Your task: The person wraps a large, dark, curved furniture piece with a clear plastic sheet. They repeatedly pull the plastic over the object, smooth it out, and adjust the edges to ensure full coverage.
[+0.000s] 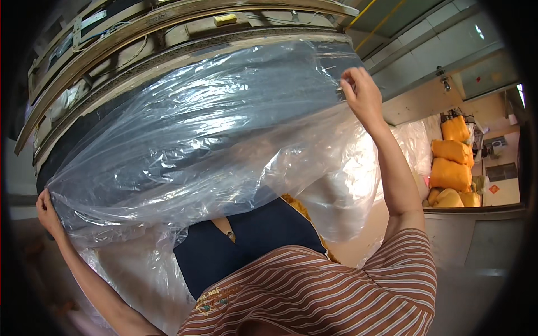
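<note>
A large clear plastic sheet (196,123) lies wrinkled and shiny over a dark padded surface (101,120). Its near part hangs in folds off the front edge, down to my lap. At the far left, my left hand (50,215) pinches the sheet's edge, where creases fan out from the fingers. With the arm stretched out, my right hand (363,98) is closed at the sheet's right side, thumb against the fingers. The film is drawn between both hands. What lies just under the right fingertips is partly hidden.
Behind the dark surface runs a long wooden frame (162,19) with loose wires and a small yellow block (225,19). More crumpled plastic (347,201) hangs beside my legs. To the right, stacked orange bundles (451,165) show beyond an opening, beneath a metal-fitted panel (431,95).
</note>
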Demonstrator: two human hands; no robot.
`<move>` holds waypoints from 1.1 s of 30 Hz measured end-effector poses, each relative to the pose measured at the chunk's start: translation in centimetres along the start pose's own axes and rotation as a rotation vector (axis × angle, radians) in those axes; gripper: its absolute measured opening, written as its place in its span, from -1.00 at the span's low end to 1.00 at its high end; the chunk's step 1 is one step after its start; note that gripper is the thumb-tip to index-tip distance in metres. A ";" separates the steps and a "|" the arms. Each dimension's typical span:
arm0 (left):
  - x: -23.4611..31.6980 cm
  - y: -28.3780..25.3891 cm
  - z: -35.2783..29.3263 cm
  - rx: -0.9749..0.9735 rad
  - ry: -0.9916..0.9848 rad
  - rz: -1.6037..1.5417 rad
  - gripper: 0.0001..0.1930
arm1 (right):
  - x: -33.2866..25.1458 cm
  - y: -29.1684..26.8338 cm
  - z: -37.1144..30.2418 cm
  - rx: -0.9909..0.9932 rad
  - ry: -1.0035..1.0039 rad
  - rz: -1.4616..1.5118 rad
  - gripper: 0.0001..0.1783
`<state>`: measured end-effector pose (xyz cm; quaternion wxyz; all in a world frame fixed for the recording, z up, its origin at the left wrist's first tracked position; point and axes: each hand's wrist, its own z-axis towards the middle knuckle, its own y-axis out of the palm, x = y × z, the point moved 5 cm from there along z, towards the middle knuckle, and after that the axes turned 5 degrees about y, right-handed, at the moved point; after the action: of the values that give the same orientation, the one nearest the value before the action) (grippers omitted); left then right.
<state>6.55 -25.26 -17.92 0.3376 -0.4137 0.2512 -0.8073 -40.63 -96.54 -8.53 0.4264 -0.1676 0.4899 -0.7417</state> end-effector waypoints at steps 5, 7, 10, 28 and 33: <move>0.7 0.2 -0.2 -0.013 0.024 0.004 -0.70 | -5.8 3.7 3.7 -0.122 -0.217 0.460 -0.83; 2.6 -0.4 -0.6 -0.020 0.063 0.053 -0.69 | -8.3 6.3 3.7 -0.009 -0.427 0.386 -0.73; -1.6 -5.8 -1.4 0.039 0.029 0.083 -0.70 | -10.8 6.8 0.7 0.026 -0.529 0.271 -0.68; 4.6 -20.3 -10.2 0.109 -0.005 0.004 -0.78 | -6.7 7.0 2.6 0.089 -0.255 0.131 -0.71; 2.3 -24.8 -15.5 0.020 -0.005 0.078 -0.82 | -5.1 9.4 5.3 -0.040 -0.003 0.313 -0.76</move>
<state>-15.82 -9.03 -8.02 0.3737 -0.4022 0.2584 -0.7949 -29.72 -97.03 -13.33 0.5340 -0.0990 0.5240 -0.6561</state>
